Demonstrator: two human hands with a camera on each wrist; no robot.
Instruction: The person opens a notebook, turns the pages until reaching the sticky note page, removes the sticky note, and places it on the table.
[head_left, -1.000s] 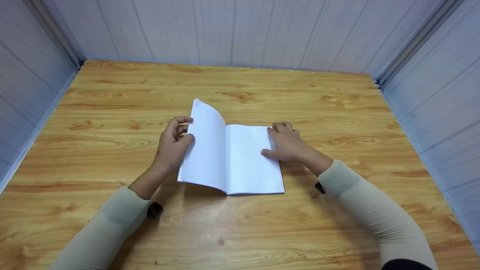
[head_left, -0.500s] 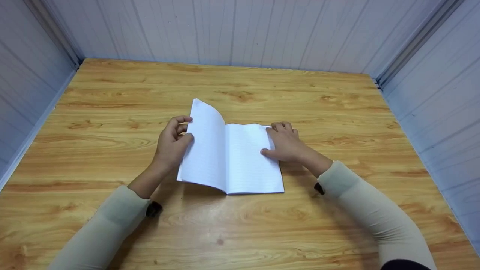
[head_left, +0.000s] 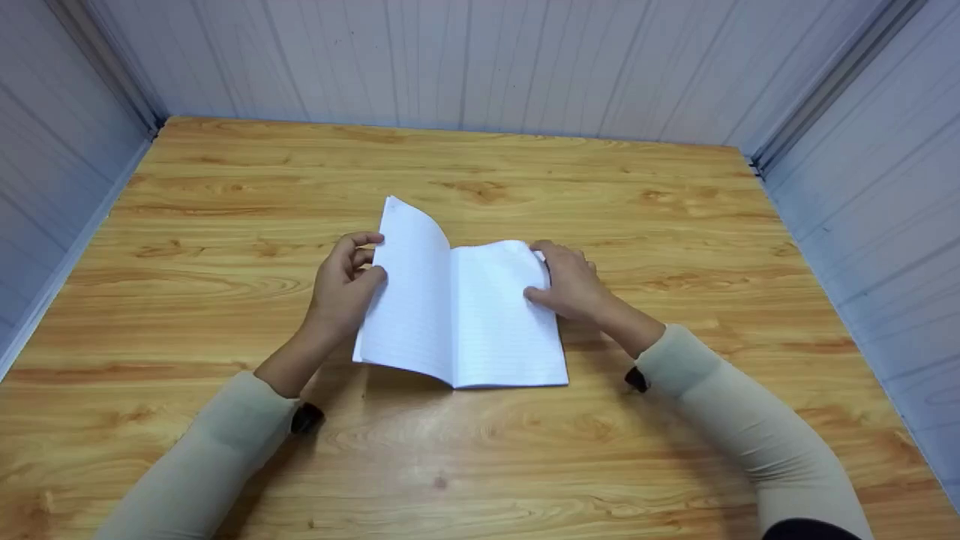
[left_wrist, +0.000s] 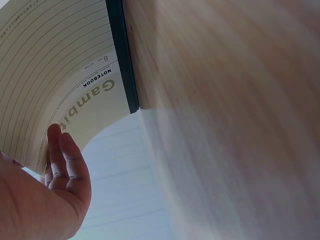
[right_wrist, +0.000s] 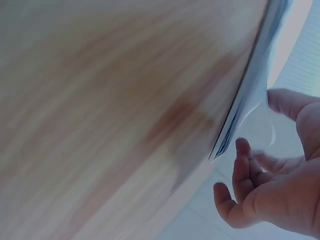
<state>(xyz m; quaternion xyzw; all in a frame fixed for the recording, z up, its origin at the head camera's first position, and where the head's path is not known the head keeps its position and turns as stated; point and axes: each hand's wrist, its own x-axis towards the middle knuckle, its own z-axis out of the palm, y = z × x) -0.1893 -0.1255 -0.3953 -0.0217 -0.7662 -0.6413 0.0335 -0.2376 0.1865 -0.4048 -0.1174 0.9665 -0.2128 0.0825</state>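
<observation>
A notebook with lined white pages (head_left: 502, 322) lies spread on the table. Its left half stands raised and bowed, held by my left hand (head_left: 345, 281), thumb on the page side and fingers behind. The left wrist view shows that half's cover (left_wrist: 65, 75), printed "Gambit NOTEBOOK", and a dark spine strip (left_wrist: 122, 55). At the upper right corner, my right hand (head_left: 574, 281) pinches a lifted page edge, thumb on top and index finger at the far edge. In the right wrist view the other fingers (right_wrist: 242, 170) hang beside the notebook's edge (right_wrist: 240, 110).
A wood-grain table (head_left: 480, 465) surrounds the notebook. White panelled walls (head_left: 427, 67) enclose its back and both sides. Beige sleeves (head_left: 232, 427) cover both forearms, and a dark object (head_left: 307, 418) sits under the left cuff.
The top edge of the right-hand page has bulged upward as my right fingers slid inward and took hold of its corner. My left hand keeps its place on the raised half.
</observation>
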